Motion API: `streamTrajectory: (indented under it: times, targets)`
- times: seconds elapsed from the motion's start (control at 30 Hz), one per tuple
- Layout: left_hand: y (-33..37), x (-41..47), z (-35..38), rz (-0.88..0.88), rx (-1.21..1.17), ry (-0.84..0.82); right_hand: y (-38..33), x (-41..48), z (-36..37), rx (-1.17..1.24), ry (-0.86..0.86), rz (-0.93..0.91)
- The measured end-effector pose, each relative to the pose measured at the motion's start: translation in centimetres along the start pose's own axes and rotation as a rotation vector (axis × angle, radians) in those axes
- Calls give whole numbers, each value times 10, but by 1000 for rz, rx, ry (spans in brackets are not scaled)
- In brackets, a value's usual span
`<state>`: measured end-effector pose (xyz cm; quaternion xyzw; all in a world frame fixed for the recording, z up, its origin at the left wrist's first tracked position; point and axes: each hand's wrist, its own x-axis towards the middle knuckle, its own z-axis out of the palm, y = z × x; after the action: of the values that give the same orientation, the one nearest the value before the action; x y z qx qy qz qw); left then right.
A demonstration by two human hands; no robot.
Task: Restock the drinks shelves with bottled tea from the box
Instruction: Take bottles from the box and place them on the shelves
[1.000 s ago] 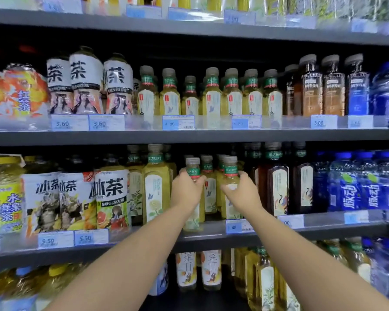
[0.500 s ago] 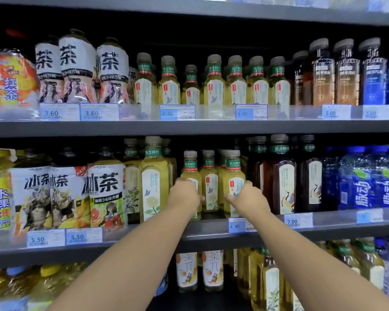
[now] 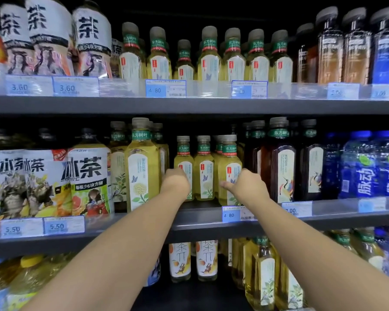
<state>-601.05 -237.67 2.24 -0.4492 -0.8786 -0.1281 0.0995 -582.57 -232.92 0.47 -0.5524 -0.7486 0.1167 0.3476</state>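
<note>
Three small yellow tea bottles with green neck bands stand in the front row on the middle shelf [image 3: 200, 225]. My left hand [image 3: 175, 184] grips the lower body of the left tea bottle [image 3: 183, 157]. My right hand [image 3: 245, 188] holds the right tea bottle [image 3: 230, 163], its thumb lying across the label. Between the two stands a third small tea bottle [image 3: 204, 173], which neither hand touches. Both held bottles are upright with their bases on the shelf. The box is out of view.
A taller yellow tea bottle [image 3: 142, 167] stands just left of my left hand, and dark tea bottles [image 3: 283, 167] just right of my right hand. Blue drinks [image 3: 366, 167] fill the right end. A 4.80 price tag [image 3: 230, 214] sits below. The upper shelf [image 3: 189, 105] holds more tea.
Both hands slid down from the bottles' necks to their lower bodies, and the two bottles came down onto the shelf. The view has moved closer to the shelves.
</note>
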Motion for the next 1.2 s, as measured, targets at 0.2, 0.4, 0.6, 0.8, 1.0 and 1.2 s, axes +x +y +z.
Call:
streamTrajectory:
  times: [0.2, 0.4, 0.6, 0.8, 1.0, 1.2]
  targets:
    - [7, -18, -5, 8, -83, 5, 0, -13, -4, 8, 17, -22]
    - [2, -117, -39, 165, -309, 150, -14, -83, -52, -75, 161, -224]
    - [-35, -227, -57, 445, -147, 292, 0, -186, -78, -150, 57, -267]
    - [-66, -313, -3, 560, -60, 308, 46, -295, -40, -374, -6, -322]
    - [-84, -401, 158, 603, -52, 46, 134, -407, 60, -380, -210, -258]
    - [-119, -489, 317, 536, -2, -250, 232, -504, 167, -374, -542, -62]
